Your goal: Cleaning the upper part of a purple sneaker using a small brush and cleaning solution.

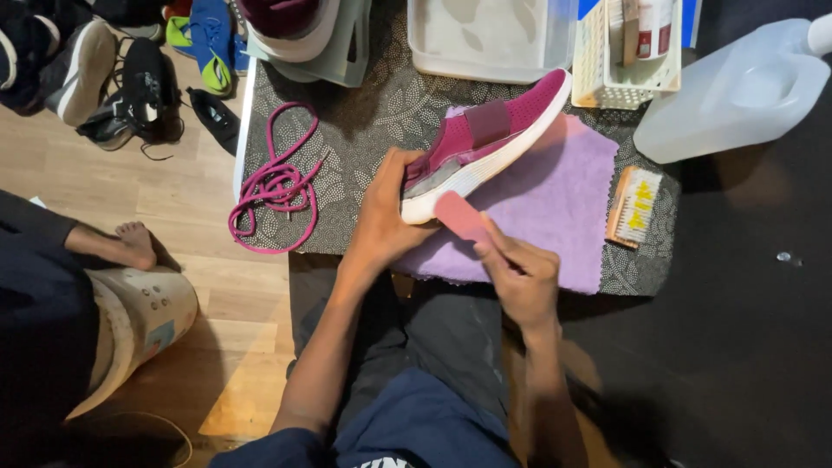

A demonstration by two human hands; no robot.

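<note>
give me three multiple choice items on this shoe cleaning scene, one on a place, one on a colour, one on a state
1. Where do the pink laces lie?
A. left of the shoe, on the patterned mat
B. inside the white tub
C. on the purple towel

2. What colour is the shoe's upper?
A. black
B. magenta
C. green

3. What is the right hand doing?
A. resting open on the floor
B. gripping the wooden brush
C. holding a pink block at the shoe's heel

Answers:
1. A, the laces sit loose on the patterned mat, left of the left hand that grips the shoe.
2. B, the knit upper is magenta over a white sole.
3. C, its fingers pinch the pink block against the heel, while the wooden brush lies untouched.
</note>
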